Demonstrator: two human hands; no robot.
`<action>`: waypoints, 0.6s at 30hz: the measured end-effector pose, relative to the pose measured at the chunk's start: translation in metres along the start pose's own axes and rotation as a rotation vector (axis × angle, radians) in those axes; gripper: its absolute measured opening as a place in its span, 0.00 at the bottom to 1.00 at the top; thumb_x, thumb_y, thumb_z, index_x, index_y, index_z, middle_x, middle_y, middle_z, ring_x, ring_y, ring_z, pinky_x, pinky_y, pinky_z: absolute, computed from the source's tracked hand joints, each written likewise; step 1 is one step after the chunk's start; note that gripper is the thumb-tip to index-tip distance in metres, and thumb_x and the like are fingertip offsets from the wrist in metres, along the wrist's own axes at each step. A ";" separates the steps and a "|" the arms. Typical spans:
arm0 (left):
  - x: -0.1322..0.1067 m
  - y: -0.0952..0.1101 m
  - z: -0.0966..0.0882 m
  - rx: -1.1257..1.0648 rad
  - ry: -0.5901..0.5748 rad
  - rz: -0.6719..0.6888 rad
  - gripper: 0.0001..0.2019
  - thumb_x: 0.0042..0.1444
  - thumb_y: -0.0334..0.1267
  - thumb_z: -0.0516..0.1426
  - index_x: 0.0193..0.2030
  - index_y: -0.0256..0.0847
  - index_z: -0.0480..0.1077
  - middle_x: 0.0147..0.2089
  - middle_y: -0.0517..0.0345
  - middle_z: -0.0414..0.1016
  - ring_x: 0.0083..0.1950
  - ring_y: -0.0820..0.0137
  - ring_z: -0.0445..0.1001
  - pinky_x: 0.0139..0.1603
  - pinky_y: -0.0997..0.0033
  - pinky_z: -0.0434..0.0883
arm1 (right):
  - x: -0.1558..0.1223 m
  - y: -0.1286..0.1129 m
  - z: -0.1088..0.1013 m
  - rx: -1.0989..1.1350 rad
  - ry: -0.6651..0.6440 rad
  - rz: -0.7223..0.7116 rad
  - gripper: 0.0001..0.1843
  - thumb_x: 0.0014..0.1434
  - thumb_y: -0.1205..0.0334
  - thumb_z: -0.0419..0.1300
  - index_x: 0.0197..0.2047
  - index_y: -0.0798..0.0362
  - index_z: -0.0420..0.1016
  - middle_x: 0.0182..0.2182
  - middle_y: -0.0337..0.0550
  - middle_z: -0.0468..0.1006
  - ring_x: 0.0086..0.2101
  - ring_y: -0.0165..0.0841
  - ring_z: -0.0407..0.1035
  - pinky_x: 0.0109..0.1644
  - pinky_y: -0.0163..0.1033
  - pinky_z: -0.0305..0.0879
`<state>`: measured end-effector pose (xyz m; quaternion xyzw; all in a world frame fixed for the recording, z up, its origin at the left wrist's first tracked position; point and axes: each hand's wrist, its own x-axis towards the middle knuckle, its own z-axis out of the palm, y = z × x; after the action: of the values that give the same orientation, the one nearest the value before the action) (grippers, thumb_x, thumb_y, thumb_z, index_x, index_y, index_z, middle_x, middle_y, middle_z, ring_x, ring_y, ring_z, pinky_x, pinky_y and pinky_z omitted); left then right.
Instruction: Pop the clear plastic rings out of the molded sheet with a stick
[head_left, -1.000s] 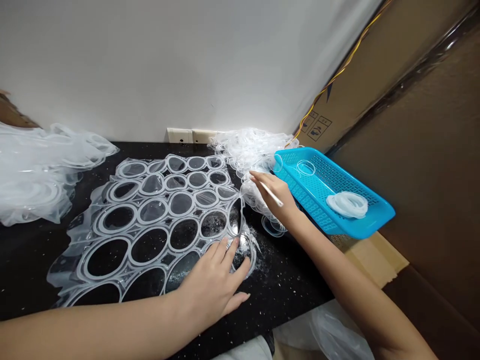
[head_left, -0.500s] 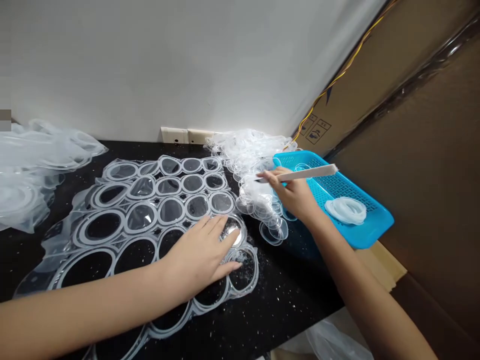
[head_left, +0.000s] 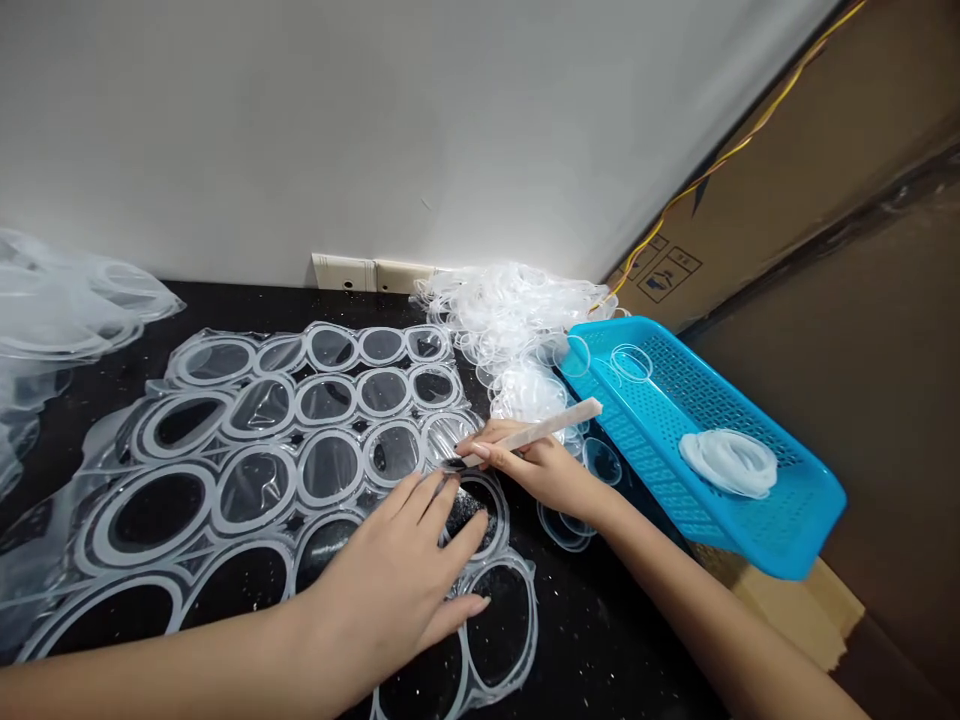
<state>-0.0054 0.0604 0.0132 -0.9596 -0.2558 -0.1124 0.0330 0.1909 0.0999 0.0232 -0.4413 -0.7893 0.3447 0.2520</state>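
Left hand (head_left: 390, 590) flat, palm down, fingers (head_left: 442, 510) spread; left arm (head_left: 150, 670) low from left. Right hand (head_left: 544, 470) turned inward, fingertips (head_left: 480, 451) pinched; right forearm (head_left: 675, 590) from lower right.

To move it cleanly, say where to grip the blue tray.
Take the blue tray by the raised rim of its short right end, coming from the right: that end stands free, while the left end meets the heap of clear plastic rings.

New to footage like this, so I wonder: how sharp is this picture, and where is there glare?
Head view: the right hand looks sharp, glare glints on the clear plastic sheet, shadows stay faint, and the wide lens tilts the wall and the table.
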 end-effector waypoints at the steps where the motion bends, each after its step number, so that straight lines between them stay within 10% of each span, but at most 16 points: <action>1: 0.000 0.000 0.000 -0.009 -0.004 -0.004 0.25 0.55 0.55 0.49 0.51 0.39 0.67 0.50 0.37 0.71 0.53 0.53 0.69 0.50 0.55 0.64 | -0.001 0.000 0.000 -0.008 0.005 -0.019 0.13 0.62 0.61 0.50 0.39 0.56 0.74 0.34 0.43 0.76 0.37 0.29 0.69 0.44 0.36 0.67; 10: 0.002 0.002 -0.001 -0.085 -0.061 -0.062 0.24 0.52 0.55 0.52 0.49 0.39 0.68 0.47 0.39 0.73 0.51 0.51 0.69 0.50 0.53 0.64 | -0.010 -0.009 0.014 -0.595 0.033 -0.393 0.15 0.62 0.63 0.50 0.48 0.58 0.72 0.43 0.54 0.74 0.43 0.37 0.68 0.44 0.43 0.68; 18: 0.004 0.000 -0.006 -0.126 -0.145 -0.037 0.24 0.55 0.54 0.49 0.50 0.40 0.68 0.54 0.36 0.68 0.55 0.50 0.66 0.50 0.51 0.65 | 0.002 0.008 0.015 -0.513 0.244 -0.370 0.15 0.62 0.65 0.49 0.50 0.58 0.69 0.43 0.51 0.75 0.45 0.33 0.69 0.47 0.39 0.68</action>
<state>-0.0031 0.0619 0.0197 -0.9605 -0.2678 -0.0589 -0.0480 0.1838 0.1001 0.0075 -0.3775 -0.8810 0.0280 0.2837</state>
